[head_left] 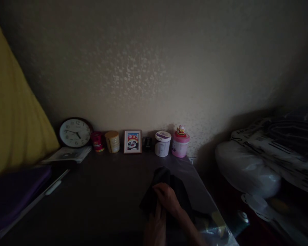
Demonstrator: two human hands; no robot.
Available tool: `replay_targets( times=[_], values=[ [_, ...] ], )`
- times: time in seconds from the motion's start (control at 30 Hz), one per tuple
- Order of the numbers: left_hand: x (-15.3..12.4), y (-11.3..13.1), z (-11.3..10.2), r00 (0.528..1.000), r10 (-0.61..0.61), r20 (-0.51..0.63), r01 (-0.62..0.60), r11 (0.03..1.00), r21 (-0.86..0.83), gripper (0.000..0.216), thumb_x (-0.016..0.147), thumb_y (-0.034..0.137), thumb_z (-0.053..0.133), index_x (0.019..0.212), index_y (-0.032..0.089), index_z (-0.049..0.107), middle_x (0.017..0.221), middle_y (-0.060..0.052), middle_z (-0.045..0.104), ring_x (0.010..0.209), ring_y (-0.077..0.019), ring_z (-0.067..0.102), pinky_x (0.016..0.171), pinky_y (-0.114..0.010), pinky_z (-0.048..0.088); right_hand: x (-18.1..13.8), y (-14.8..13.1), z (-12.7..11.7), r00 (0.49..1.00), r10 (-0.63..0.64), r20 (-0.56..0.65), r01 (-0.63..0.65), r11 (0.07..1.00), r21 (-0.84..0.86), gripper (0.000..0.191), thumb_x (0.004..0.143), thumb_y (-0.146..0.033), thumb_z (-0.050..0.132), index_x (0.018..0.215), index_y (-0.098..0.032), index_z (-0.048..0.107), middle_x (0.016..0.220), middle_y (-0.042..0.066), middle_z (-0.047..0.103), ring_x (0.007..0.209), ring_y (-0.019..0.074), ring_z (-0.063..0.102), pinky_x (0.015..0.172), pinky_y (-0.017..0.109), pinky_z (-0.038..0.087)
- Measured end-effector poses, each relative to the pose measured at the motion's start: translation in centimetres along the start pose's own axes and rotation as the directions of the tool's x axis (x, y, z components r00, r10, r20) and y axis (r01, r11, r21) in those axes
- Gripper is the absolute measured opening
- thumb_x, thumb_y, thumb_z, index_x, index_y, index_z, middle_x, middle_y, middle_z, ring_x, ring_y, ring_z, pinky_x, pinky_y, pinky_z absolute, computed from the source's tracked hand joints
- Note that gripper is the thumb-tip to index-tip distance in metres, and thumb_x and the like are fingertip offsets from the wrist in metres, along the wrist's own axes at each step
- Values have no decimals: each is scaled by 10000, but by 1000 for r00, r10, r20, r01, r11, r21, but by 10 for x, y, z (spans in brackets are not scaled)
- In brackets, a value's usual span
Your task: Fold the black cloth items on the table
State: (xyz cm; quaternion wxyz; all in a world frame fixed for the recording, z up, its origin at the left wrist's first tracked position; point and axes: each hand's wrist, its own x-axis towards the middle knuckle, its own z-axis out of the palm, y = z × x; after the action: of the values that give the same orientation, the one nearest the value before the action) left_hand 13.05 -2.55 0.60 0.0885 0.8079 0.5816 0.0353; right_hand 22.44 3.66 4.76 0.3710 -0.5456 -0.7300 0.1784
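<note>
the right hand (168, 197) is resting over the dark cloth (181, 186) with bent fingers; whether it is grasping the cloth, one cannot tell. the left hand (157, 220) is lying just nearer to the person, its fingers pointing forward, and its grasp also cannot be told. the dark cloth is lying on the table (105, 191), near the right edge. farther back, along the wall (207, 68), the pink tub (179, 149) is carrying a small cat figurine (181, 130), and the white tub (162, 147) is standing just beside. more to the left, the panda picture (132, 141) is standing, then the round clock (75, 132).
</note>
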Motion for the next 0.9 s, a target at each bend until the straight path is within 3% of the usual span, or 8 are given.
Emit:
replay_targets(
  times=[0.1,0.23,0.47,0.6,0.7,0.77,0.8,0.9],
  values=[
    [2,0,7,998,-11,-60,14,999,34,764,674,-72,294,1359,251,193,1455,-38,183,916,-162,571,721,-253,497,-17,7,-2,985,-135,-104,130,990,-55,254,845,-212,407,940,-238,641,974,47,658,956,182,575,858,338,444],
    [3,0,12,996,-8,-84,15,996,83,806,648,-88,321,1360,239,132,1458,-28,145,875,-156,589,701,-251,510,-19,29,0,968,-222,-114,199,962,-186,267,848,-202,422,1028,-226,617,1132,70,606,1121,210,492,941,408,400],
    [7,2,22,988,-57,-141,76,987,138,736,713,-68,302,1321,331,189,1428,6,236,840,-172,611,603,-262,542,31,73,6,975,-206,-83,174,940,-294,293,873,-259,399,1090,-221,591,1246,68,531,1197,213,426,977,429,350],
    [9,2,24,990,-57,-131,74,989,130,750,703,-64,340,1317,334,175,1431,-10,229,860,-192,610,594,-277,547,64,89,1,992,-116,-48,92,933,-347,321,887,-244,350,1119,-205,569,1227,73,546,1175,205,447,958,416,360],
    [10,1,28,984,-70,-163,96,982,160,758,685,-72,349,1319,313,194,1425,-19,252,822,-174,615,569,-253,535,69,83,-6,989,-39,-139,-19,920,-392,321,882,-249,363,1127,-180,558,1214,107,550,1131,225,485,954,449,345],
    [10,0,32,975,-77,-210,115,978,176,744,681,-72,359,1314,299,233,1409,-23,296,783,-147,617,564,-223,522,59,69,-9,979,-96,-181,23,928,-371,305,881,-263,377,1101,-177,571,1177,108,574,1107,214,499,953,422,346],
    [11,-1,34,969,-78,-235,122,976,180,724,688,-65,364,1308,294,259,1397,-23,322,759,-135,616,555,-212,515,51,61,-9,973,-155,-170,90,936,-341,295,884,-268,379,1080,-181,580,1139,96,597,1093,196,506,946,384,356],
    [11,-3,38,951,-69,-300,130,973,190,663,710,-43,372,1282,289,337,1358,-12,395,698,-115,610,529,-201,501,26,40,-5,964,-263,36,264,937,-229,276,899,-269,362,920,-231,635,943,19,673,1088,153,505,967,337,324]
  ],
)
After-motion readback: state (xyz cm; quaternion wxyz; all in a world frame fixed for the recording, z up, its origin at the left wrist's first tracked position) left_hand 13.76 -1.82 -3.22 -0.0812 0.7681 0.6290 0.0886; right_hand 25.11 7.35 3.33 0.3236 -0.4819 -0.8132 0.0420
